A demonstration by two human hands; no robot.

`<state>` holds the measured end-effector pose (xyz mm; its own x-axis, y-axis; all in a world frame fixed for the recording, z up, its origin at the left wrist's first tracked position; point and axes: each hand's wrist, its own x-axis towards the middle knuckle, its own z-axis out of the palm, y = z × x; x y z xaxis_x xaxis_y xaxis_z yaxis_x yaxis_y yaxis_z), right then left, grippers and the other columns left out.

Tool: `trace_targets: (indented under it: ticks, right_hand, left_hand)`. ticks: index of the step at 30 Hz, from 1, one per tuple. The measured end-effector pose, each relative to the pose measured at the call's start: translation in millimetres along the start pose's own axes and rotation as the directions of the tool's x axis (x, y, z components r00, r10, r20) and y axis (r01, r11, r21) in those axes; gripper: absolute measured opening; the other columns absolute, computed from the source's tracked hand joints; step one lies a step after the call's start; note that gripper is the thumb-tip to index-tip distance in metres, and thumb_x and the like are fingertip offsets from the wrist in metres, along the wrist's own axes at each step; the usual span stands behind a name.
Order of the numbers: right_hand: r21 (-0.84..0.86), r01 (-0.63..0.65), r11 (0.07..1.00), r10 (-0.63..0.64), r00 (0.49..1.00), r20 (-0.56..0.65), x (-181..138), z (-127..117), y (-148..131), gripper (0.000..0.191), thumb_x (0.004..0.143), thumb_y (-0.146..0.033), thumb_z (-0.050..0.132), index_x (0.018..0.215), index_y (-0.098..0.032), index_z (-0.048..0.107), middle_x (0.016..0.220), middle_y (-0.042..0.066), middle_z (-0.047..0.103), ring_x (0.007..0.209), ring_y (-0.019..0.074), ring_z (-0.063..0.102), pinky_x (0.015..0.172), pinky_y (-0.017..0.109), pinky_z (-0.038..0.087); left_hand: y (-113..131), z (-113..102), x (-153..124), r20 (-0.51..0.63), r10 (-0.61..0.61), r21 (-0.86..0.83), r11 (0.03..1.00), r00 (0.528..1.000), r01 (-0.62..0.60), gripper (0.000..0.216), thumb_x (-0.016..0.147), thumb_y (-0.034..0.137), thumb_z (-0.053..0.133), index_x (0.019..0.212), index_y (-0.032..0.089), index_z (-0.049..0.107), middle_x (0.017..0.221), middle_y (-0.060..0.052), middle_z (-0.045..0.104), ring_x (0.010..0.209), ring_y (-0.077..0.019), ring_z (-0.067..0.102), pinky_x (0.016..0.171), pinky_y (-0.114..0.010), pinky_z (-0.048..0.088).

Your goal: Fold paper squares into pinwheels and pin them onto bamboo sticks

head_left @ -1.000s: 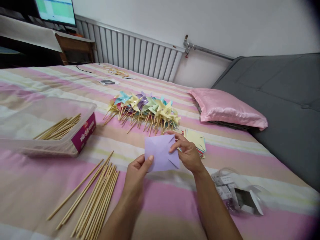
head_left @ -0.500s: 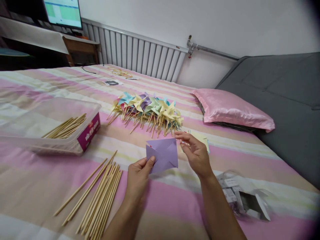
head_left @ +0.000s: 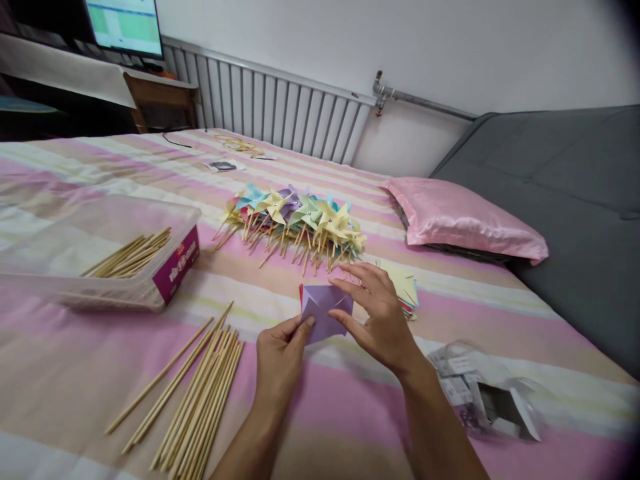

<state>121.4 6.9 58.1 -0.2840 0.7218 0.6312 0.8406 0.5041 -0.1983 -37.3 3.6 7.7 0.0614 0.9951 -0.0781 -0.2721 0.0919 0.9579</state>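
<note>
A purple paper square [head_left: 320,323] with slits cut in from its corners is pinched at its lower left by my left hand [head_left: 284,343]. A bit of red shows behind its upper left edge. My right hand [head_left: 377,310] is at the sheet's right side, thumb and fingers apart, with the thumb tip over the paper; I cannot tell if it touches. Just beyond that hand lies a stack of cut paper squares [head_left: 403,283], pale yellow on top. Farther back is a pile of finished paper pinwheels [head_left: 305,213] on sticks.
Loose wooden sticks [head_left: 200,400] lie at the front left, beside a clear plastic box [head_left: 100,293] holding more sticks. Plastic bags and a small open box [head_left: 503,407] sit at the right. A pink pillow [head_left: 470,217] rests against the grey headboard [head_left: 565,173].
My right hand has moved left, in over the purple paper's right side. The paper has turned slightly, and red now shows along its left edge.
</note>
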Motion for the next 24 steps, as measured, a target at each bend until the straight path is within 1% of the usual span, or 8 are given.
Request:
trace_targets:
  ticks: [5, 10, 13, 16, 17, 19, 21, 24]
  right_hand:
    - [0.001, 0.005, 1.0, -0.005, 1.0, -0.025, 0.5, -0.3, 0.0, 0.031, 0.078, -0.027, 0.063, 0.108, -0.022, 0.062, 0.121, 0.006, 0.058, 0.116, 0.025, 0.044, 0.098, 0.045, 0.037]
    - [0.057, -0.012, 0.998, 0.016, 0.998, -0.068, 0.4, -1.2, 0.0, 0.02, 0.079, -0.02, 0.062, 0.099, -0.022, 0.065, 0.111, 0.005, 0.064, 0.11, 0.0225, 0.05, 0.096, 0.041, 0.038]
    - [0.14, -0.049, 0.989, 0.063, 0.994, -0.093, -0.1, -2.7, -1.1, 0.01, 0.079, -0.018, 0.061, 0.086, -0.022, 0.067, 0.101, 0.004, 0.067, 0.102, 0.0204, 0.056, 0.092, 0.039, 0.039]
    - [0.27, -0.177, 0.946, 0.19, 0.982, -0.021, -0.5, -2.9, -2.5, 0.006, 0.077, -0.018, 0.062, 0.078, -0.022, 0.066, 0.084, 0.002, 0.069, 0.084, 0.0175, 0.061, 0.082, 0.034, 0.044]
    - [0.324, -0.252, 0.912, 0.259, 0.966, 0.023, -0.6, -2.2, -2.6, 0.005, 0.077, -0.018, 0.062, 0.077, -0.021, 0.066, 0.078, 0.001, 0.069, 0.078, 0.0164, 0.062, 0.078, 0.032, 0.045]
    - [0.442, -0.416, 0.795, 0.413, 0.904, 0.109, -1.1, 0.5, -1.6, 0.003, 0.075, -0.02, 0.063, 0.074, -0.02, 0.065, 0.072, 0.001, 0.067, 0.07, 0.0146, 0.061, 0.07, 0.028, 0.046]
    - [0.561, -0.546, 0.622, 0.547, 0.816, 0.188, -1.9, 4.6, 0.8, 0.006, 0.073, -0.023, 0.064, 0.072, -0.018, 0.063, 0.067, 0.0, 0.065, 0.063, 0.0133, 0.059, 0.063, 0.026, 0.046]
    - [0.692, -0.63, 0.352, 0.657, 0.693, 0.297, -3.1, 11.1, 5.0, 0.017, 0.069, -0.031, 0.068, 0.075, -0.017, 0.06, 0.062, -0.001, 0.062, 0.055, 0.0109, 0.055, 0.053, 0.022, 0.042]
  left_hand:
    - [0.6, -0.5, -0.7, 0.001, 0.0, 0.01, 1.0, 1.0, 0.0, 0.02, 0.072, 0.027, 0.067, 0.089, 0.019, 0.074, 0.072, -0.001, 0.072, 0.068, -0.015, 0.062, 0.064, -0.022, 0.048]
    - [1.2, -0.3, -1.1, -0.004, -0.023, 0.005, 1.0, 1.0, 0.023, 0.02, 0.071, 0.028, 0.067, 0.086, 0.018, 0.075, 0.071, -0.001, 0.072, 0.067, -0.0147, 0.061, 0.063, -0.022, 0.047]
    - [0.6, -0.4, -0.9, -0.022, -0.033, 0.021, 0.999, 0.999, 0.033, 0.02, 0.07, 0.031, 0.068, 0.082, 0.016, 0.075, 0.068, -0.001, 0.071, 0.06, -0.0129, 0.058, 0.058, -0.021, 0.046]
    - [0.6, -0.5, -0.4, -0.047, -0.04, 0.022, 0.999, 0.998, 0.041, 0.022, 0.069, 0.033, 0.07, 0.08, 0.014, 0.074, 0.068, -0.002, 0.07, 0.059, -0.0122, 0.057, 0.057, -0.02, 0.045]
    - [1.1, -0.5, -0.3, -0.06, -0.049, -0.004, 0.999, 0.997, 0.049, 0.024, 0.068, 0.033, 0.071, 0.081, 0.014, 0.074, 0.071, -0.003, 0.071, 0.061, -0.0126, 0.058, 0.058, -0.021, 0.045]
    - [3.4, -0.1, -0.7, -0.073, -0.067, -0.112, 0.992, 0.995, 0.059, 0.028, 0.065, 0.033, 0.073, 0.087, 0.014, 0.073, 0.08, -0.005, 0.071, 0.068, -0.0144, 0.061, 0.064, -0.022, 0.047]
    - [7.1, 0.5, -2.1, -0.041, -0.078, -0.246, 0.967, 0.996, 0.066, 0.033, 0.068, 0.036, 0.071, 0.092, 0.014, 0.071, 0.086, -0.007, 0.071, 0.074, -0.0164, 0.062, 0.068, -0.024, 0.047]
    - [12.4, 1.8, -5.1, 0.043, -0.051, -0.365, 0.929, 0.998, 0.063, 0.033, 0.075, 0.041, 0.062, 0.093, 0.014, 0.07, 0.086, -0.008, 0.07, 0.076, -0.0166, 0.061, 0.068, -0.025, 0.047]
